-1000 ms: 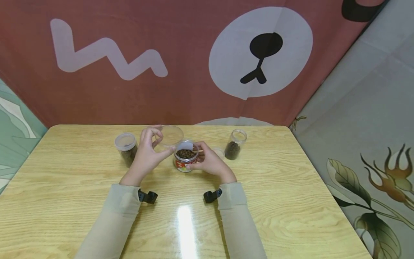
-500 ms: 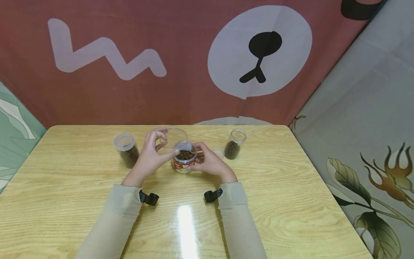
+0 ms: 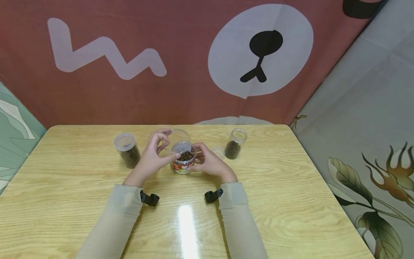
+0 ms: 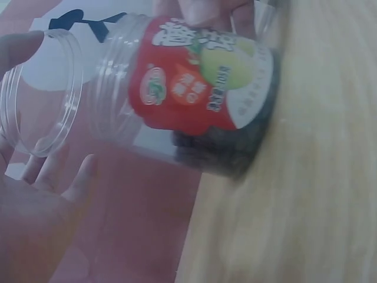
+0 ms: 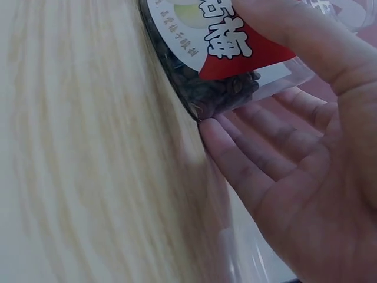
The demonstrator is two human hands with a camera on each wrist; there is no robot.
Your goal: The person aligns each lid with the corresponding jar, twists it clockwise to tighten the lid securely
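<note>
In the head view a clear round jar [image 3: 183, 167] with a red label stands on the table, its mouth uncovered and dark brown pieces inside. My right hand [image 3: 211, 162] grips its right side; the thumb lies across the label in the right wrist view. A transparent round lid [image 4: 75, 82] is held by its rim between the thumb and fingers of my left hand [image 3: 151, 154]. That lid is tilted just above the jar's mouth, and in the left wrist view a small gap separates the two.
Left of my left hand stands a capped jar [image 3: 129, 155] of dark contents, partly behind the wrist. At right is an uncapped, taller jar [image 3: 233, 149], partly filled with dark pieces. Beside it a pale round lid [image 3: 219, 153] lies on the wooden table [image 3: 278, 187].
My left hand has moved the clear lid rightward and slightly down, closer over the jar's mouth. The jar in my right hand has shifted slightly left and toward me.
</note>
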